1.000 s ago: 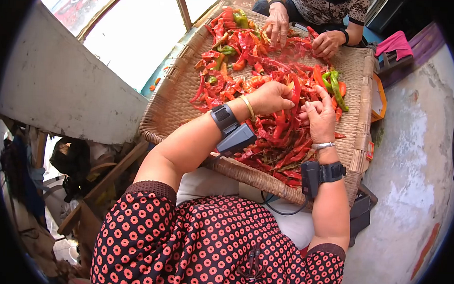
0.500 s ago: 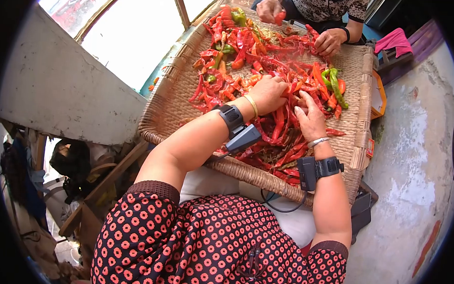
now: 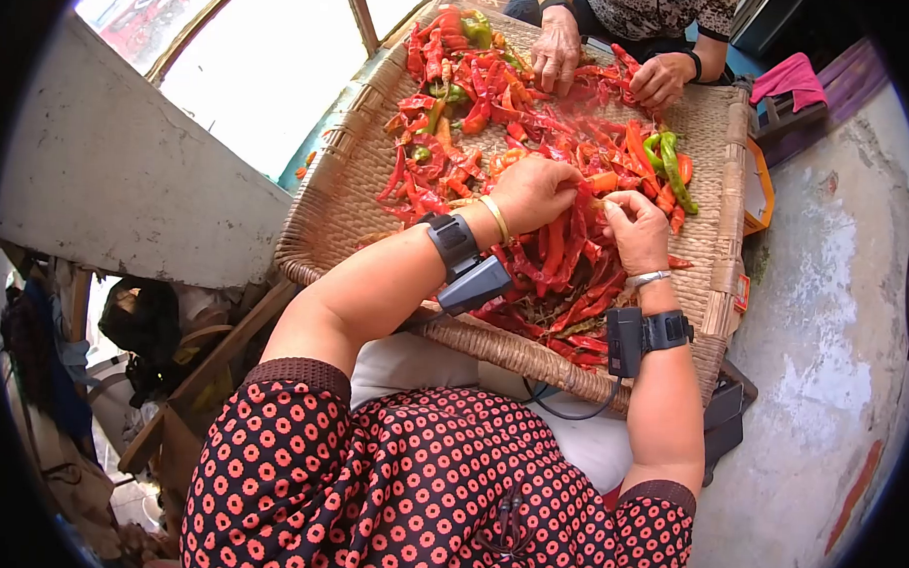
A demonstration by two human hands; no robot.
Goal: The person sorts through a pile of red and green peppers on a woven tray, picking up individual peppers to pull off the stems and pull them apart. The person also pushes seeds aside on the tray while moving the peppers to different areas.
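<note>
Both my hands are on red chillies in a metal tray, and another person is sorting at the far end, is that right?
Not quite. The head view shows a woven basket tray, not a metal one. The rest holds: the left hand and right hand are on the red chillies, and another person's hands sort at the far end.

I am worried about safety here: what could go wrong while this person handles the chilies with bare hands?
1. The left hand and right hand grip a red chili bare; its juice may sting skin, or eyes if touched.
2. Chilies lie close to the near rim of the woven tray; a sweep could push some over.
3. Another person's hand works the same pile; the tray might get jostled.
</note>
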